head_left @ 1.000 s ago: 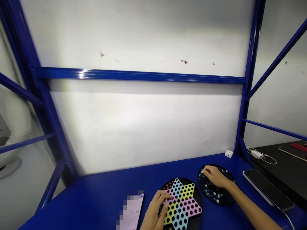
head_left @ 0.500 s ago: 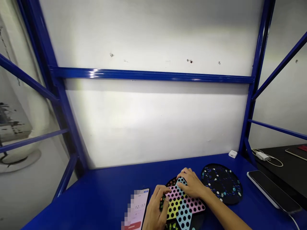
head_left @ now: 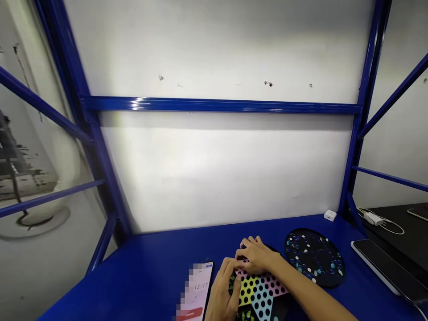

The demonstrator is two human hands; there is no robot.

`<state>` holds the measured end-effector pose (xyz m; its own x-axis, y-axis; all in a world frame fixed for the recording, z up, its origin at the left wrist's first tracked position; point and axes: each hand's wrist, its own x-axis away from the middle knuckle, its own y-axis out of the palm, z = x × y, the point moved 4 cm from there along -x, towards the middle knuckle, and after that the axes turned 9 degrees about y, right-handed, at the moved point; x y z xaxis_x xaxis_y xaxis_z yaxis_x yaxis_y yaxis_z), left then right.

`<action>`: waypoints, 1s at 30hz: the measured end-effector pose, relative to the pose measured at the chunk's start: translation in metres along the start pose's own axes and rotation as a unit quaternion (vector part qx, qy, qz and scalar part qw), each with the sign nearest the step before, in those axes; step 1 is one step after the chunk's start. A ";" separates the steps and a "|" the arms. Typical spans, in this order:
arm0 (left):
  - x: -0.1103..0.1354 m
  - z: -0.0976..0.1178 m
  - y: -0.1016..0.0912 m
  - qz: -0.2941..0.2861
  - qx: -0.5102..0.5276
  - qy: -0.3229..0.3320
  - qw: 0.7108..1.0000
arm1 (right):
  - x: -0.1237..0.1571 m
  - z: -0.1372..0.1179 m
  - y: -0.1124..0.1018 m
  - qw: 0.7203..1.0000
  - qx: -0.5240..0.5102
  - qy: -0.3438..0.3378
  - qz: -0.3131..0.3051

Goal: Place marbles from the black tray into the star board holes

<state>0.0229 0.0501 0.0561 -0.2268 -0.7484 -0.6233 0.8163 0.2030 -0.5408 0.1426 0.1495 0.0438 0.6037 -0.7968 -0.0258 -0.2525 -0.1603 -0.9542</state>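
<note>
A Chinese checkers board [head_left: 248, 290] lies at the bottom centre, its star in yellow, pink and light blue with black holes. Green marbles [head_left: 249, 315] fill a side compartment near its front. My left hand [head_left: 220, 290] grips the board's left side, fingers bent over the pink corner and thumb lower down. Over the far part of the board, my right hand [head_left: 257, 256] has its fingers curled; their tips are hidden, so what they hold cannot be seen. The two hands nearly meet at the far-left corner. Right of the board rests a round black tray [head_left: 307, 263] with clear and bluish marbles.
A phone [head_left: 195, 292] showing 12:17 lies left of my left hand. A small white case [head_left: 330, 215] sits at the back right. A dark-screened device [head_left: 384, 267] lies at the right edge, near a charger with cable [head_left: 372, 218]. Blue frame bars [head_left: 220, 105] surround the blue table [head_left: 147, 272].
My right hand has moved left from the light-blue tip toward the pink corner, closer to my left hand, its fingers more curled. The whole view has shifted slightly.
</note>
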 end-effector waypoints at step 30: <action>0.001 -0.003 0.001 -0.015 0.005 -0.013 1.000 | 0.043 0.045 0.001 0.997 -0.020 0.063 0.031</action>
<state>0.0222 0.0512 0.0532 -0.2371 -0.7709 -0.5912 0.8142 0.1743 -0.5538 0.2022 0.1411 0.0288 0.4873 -0.8721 -0.0444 -0.3178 -0.1298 -0.9392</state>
